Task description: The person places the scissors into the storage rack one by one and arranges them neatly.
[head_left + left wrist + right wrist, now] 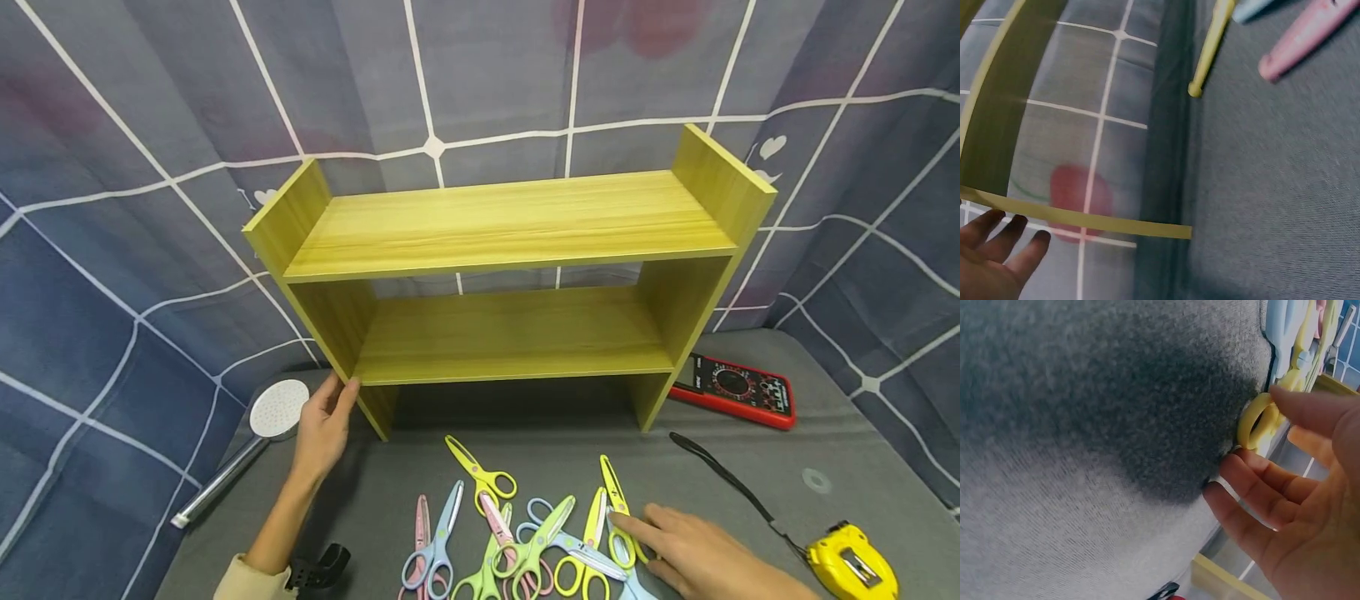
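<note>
My left hand [324, 425] is at the lower left side of a yellow wood-grain shelf [517, 335], touching the front edge of its side panel. In the left wrist view, fingers [1013, 253] lie along that panel [1116, 224]. Low on the right, my right hand [693, 550] pinches the handle of a pair of yellow scissors [611, 483]. The right wrist view shows the yellow handle loop [1250, 422] between thumb and fingers. Beside it lies a pile of pastel scissors, among them green [551, 525], blue [446, 521] and pink [422, 521] pairs.
Left of the shelf lies a shower head [279, 408] with a chrome handle. A red multimeter [738, 387] rests at the shelf's right foot. Nearer on the right is a yellow tape measure [852, 562] with a black strap. Checked curtain [495, 75] surrounds the grey table [757, 467].
</note>
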